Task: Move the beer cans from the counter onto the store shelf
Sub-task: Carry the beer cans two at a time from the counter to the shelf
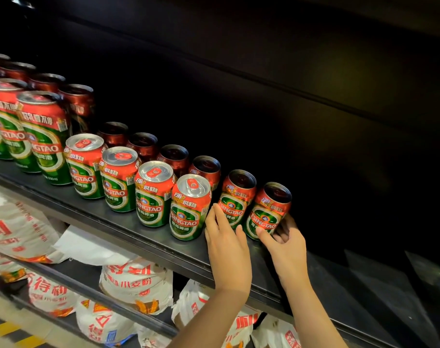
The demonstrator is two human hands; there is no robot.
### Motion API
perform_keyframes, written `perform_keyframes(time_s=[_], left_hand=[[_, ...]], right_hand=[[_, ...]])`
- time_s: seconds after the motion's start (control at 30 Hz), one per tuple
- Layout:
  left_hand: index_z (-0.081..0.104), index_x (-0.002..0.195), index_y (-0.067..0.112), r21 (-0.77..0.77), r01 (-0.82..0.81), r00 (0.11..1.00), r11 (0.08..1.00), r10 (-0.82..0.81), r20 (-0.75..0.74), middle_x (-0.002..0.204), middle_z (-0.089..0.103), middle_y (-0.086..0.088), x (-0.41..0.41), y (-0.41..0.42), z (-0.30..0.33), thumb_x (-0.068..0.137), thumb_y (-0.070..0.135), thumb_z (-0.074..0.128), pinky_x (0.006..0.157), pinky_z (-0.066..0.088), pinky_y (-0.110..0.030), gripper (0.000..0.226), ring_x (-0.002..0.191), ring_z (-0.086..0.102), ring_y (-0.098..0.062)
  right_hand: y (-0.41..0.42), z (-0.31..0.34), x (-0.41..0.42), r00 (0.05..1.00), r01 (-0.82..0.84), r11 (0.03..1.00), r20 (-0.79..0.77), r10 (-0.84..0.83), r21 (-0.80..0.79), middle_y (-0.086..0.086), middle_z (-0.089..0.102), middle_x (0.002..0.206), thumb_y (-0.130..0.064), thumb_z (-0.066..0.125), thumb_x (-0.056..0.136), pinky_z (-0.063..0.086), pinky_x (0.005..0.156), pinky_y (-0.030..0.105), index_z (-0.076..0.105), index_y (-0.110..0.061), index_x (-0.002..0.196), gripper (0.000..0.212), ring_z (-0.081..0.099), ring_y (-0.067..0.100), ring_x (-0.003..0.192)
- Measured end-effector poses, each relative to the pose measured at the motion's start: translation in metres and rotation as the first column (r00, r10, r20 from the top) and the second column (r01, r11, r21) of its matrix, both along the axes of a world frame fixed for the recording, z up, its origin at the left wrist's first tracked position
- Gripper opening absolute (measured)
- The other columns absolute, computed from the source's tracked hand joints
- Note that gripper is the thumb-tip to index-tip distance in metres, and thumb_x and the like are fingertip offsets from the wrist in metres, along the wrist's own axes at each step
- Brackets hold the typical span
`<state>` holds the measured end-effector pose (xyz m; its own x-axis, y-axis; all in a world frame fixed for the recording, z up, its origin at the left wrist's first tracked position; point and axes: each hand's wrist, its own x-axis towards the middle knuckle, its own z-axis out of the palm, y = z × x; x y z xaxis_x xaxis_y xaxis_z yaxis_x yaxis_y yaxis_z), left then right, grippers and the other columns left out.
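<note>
Shelf (128, 229) back is pitch dark, rear cans (175, 159) barely readable. Right hand (286, 244) grips the end can (268, 212); left hand (227, 244), fingers straight, touches its neighbour (235, 197). Flour bags (136, 285) below.

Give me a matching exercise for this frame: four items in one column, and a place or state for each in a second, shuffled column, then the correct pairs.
Items
1. left hand
2. right hand
3. tall cans
4. flour bags

Places or states
A. on the shelf below the beer
B. far left end of the beer shelf
C. fingers resting on the second can from the right
D. thumb and fingers curled round the rightmost can

Pairs: 1-C, 2-D, 3-B, 4-A
</note>
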<state>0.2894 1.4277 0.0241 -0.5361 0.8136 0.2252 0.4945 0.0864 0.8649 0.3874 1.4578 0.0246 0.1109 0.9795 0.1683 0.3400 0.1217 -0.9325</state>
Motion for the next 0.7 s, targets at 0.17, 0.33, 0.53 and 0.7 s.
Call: perform_keyframes(time_s=[0.17, 0.33, 0.53, 0.7], left_hand=[[0.009, 0.15, 0.01, -0.022, 0.012, 1.0, 1.0, -0.012, -0.004, 0.154, 0.019, -0.006, -0.001, -0.001, 0.001, 0.097, 0.025, 0.045, 0.111, 0.028, -0.028, 0.065, 0.14, 0.023, -0.02], [0.007, 0.15, 0.011, -0.029, 0.021, 0.999, 0.999, -0.02, 0.025, 0.155, 0.017, -0.005, -0.001, -0.001, 0.002, 0.097, 0.025, 0.044, 0.113, 0.028, -0.03, 0.066, 0.142, 0.021, -0.02], [0.013, 0.149, 0.009, -0.009, 0.05, 0.989, 0.999, -0.048, 0.14, 0.155, 0.018, -0.006, -0.004, -0.008, 0.009, 0.094, 0.018, 0.048, 0.114, 0.023, -0.029, 0.066, 0.142, 0.019, -0.019], [0.026, 0.144, 0.008, -0.148, 0.185, 0.976, 0.972, -0.163, 0.147, 0.147, 0.031, -0.007, -0.018, -0.027, 0.02, 0.091, 0.019, 0.053, 0.11, 0.032, -0.035, 0.06, 0.136, 0.03, -0.022]], right_hand=[[-0.001, 0.001, -0.001, 1.0, -0.002, 1.0, 0.003, 0.002, 0.001, 0.004, 0.06, 0.127, -0.011, 0.076, 0.077, 0.046, 0.094, 0.027, 0.048, -0.012, 0.134, 0.064, 0.059, 0.015, 0.114], [-0.003, 0.003, -0.002, 1.0, 0.009, 1.0, 0.015, -0.009, 0.0, 0.004, 0.059, 0.128, -0.011, 0.076, 0.077, 0.046, 0.095, 0.028, 0.047, -0.012, 0.134, 0.063, 0.057, 0.018, 0.116], [-0.008, 0.011, -0.007, 0.998, 0.022, 0.999, 0.056, -0.019, -0.048, -0.002, 0.059, 0.123, -0.015, 0.074, 0.08, 0.046, 0.099, 0.032, 0.047, -0.016, 0.129, 0.057, 0.056, 0.014, 0.115], [-0.022, 0.034, -0.008, 0.992, -0.046, 0.982, 0.106, 0.066, -0.185, -0.002, 0.053, 0.129, -0.021, 0.072, 0.083, 0.04, 0.089, 0.018, 0.038, -0.023, 0.132, 0.06, 0.05, 0.01, 0.117]])
